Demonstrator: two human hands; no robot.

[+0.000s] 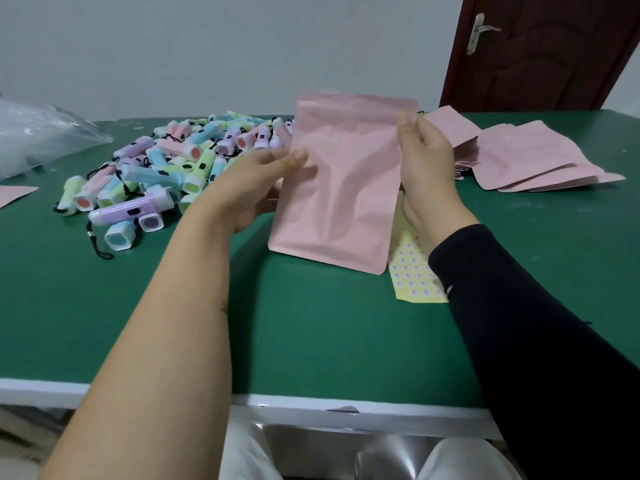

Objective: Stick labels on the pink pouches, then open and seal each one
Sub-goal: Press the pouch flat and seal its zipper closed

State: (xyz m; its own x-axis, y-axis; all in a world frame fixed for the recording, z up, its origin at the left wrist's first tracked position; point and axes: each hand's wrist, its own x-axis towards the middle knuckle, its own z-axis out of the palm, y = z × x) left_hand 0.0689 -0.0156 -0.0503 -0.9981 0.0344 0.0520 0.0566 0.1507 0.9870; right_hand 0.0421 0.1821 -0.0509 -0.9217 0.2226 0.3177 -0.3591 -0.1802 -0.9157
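Bare left hand (pixel 256 183) and sleeved right hand (pixel 427 168), fingers (pixel 294 156) clamped on edges of creased, upright pink pouch (pixel 346 188)

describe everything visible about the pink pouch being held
The pink pouch is a flat, matte, rectangular bag with rounded lower corners and soft creases; no label shows on this side. It is held roughly upright over the green table. The left hand holds its left edge; the right hand pinches its right edge.
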